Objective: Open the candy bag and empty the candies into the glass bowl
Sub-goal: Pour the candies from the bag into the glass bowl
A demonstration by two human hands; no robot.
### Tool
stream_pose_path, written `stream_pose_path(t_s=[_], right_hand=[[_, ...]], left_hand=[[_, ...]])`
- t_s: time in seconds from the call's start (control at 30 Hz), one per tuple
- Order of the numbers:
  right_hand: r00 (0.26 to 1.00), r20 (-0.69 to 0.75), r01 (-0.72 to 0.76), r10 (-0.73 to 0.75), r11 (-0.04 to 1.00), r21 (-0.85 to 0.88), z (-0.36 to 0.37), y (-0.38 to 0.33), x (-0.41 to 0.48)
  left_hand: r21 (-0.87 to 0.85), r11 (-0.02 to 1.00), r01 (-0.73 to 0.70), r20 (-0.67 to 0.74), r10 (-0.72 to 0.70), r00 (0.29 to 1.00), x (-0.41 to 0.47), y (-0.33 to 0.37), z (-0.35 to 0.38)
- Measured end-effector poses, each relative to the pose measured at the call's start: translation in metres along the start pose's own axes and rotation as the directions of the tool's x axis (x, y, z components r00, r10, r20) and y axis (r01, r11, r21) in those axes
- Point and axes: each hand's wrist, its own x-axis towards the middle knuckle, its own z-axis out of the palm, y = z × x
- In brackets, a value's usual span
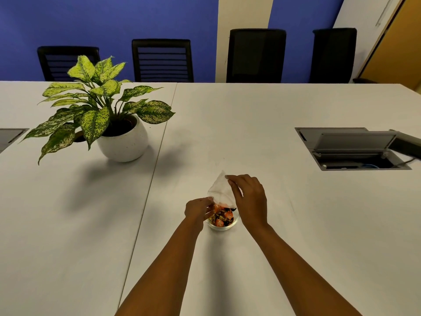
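Observation:
A small glass bowl (224, 227) stands on the white table in front of me, holding several orange and dark wrapped candies (222, 217). A clear plastic candy bag (221, 189) is held upended over the bowl, its mouth down at the rim and its upper part looking empty. My right hand (249, 199) pinches the bag's raised corner from the right. My left hand (198, 209) grips the bag's lower left edge beside the bowl.
A potted plant (107, 115) in a white pot stands at the far left. An open cable hatch (353, 148) is sunk in the table at the right. Black chairs (163, 60) line the far edge. A seam (148, 190) runs down the table left of the bowl.

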Motion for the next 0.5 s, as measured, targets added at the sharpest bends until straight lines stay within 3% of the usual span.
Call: stream_pose_path(t_s=[0.13,0.27,0.5], right_hand=[[0.986,0.015,-0.165,0.165,0.979,0.118,0.003,0.003,0.002],[0.932,0.084,-0.359,0.352,0.874,0.328,0.004,0.006,0.007],[0.810,0.207,-0.573,0.548,0.665,0.479,0.005,0.004,0.008]], left_hand=[[-0.065,0.996,-0.059,-0.015,0.058,0.998,0.000,0.001,-0.001],[-0.145,0.977,-0.155,-0.067,0.147,0.987,-0.005,0.008,0.001],[-0.201,0.933,-0.297,-0.092,0.284,0.954,-0.017,0.018,0.008]])
